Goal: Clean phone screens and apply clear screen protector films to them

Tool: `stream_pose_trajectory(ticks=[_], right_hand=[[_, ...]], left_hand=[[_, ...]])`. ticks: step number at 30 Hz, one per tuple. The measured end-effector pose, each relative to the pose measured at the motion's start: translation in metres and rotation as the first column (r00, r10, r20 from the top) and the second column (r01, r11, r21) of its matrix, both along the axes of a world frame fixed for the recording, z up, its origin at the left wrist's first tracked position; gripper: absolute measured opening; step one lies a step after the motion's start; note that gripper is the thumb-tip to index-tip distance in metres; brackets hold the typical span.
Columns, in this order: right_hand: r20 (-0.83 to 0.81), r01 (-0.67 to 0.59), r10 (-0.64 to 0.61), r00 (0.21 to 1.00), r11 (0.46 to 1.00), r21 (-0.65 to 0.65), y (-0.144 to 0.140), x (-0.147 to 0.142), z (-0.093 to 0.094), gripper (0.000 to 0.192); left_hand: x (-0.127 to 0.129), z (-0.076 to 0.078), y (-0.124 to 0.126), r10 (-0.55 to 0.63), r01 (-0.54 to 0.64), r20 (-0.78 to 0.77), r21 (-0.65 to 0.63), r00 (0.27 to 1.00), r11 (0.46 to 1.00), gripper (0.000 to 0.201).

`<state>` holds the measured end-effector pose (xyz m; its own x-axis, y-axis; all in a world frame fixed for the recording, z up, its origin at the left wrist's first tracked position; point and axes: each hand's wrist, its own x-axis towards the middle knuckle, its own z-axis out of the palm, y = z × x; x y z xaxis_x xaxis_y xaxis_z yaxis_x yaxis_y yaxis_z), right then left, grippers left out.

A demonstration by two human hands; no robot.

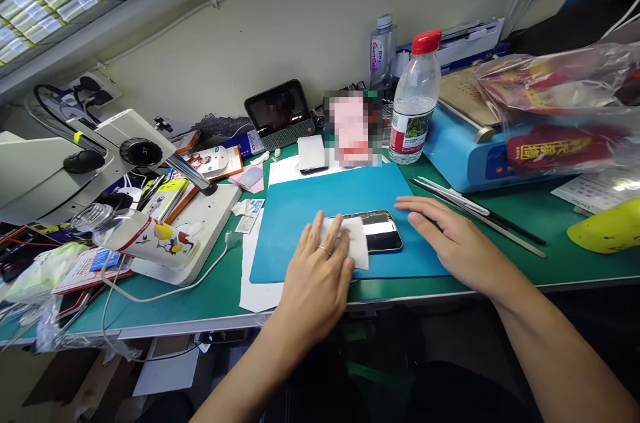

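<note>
While left hand [320, 270] presses a soft white wipe [353, 242] flat on the phone [375, 231], right hand [445, 236] rests open beside; glass looks slick, fragile, so grip its edges.

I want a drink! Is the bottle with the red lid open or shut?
Shut. The water bottle stands upright with its red cap sitting on top.

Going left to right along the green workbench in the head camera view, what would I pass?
Grey-white microscope → printed plastic bottle lying on its side → left hand pressing a white wipe → black phone on the blue mat → right hand → thin metal tools → yellow curved object.
</note>
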<state>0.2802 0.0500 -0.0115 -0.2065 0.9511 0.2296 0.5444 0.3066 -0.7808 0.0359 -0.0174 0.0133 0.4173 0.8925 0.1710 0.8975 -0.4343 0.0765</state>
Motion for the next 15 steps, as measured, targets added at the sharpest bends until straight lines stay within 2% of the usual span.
stream_pose_trajectory(ticks=[3, 6, 11, 15], right_hand=[[-0.01, -0.008, 0.008, 1.0, 1.0, 0.013, 0.001, 0.0, -0.002, 0.038], [-0.025, -0.006, 0.006, 1.0, 1.0, 0.026, 0.002, -0.001, -0.004, 0.038], [-0.035, -0.007, 0.008, 0.999, 0.999, 0.044, 0.002, 0.0, -0.006, 0.038], [-0.039, -0.012, 0.014, 0.999, 0.999, 0.048, 0.0, 0.0, -0.005, 0.037]], left_hand=[[0.019, 0.0, 0.008, -0.131, 0.131, 0.005, -0.002, 0.991, 0.991, 0.046], [0.036, -0.001, 0.013, -0.203, 0.203, 0.008, 0.018, 0.979, 0.979, 0.046], [0.048, -0.001, 0.012, -0.196, 0.194, 0.048, 0.042, 0.98, 0.98, 0.041], [0.041, 0.001, 0.007, -0.185, 0.184, 0.046, 0.037, 0.982, 0.982, 0.04]])
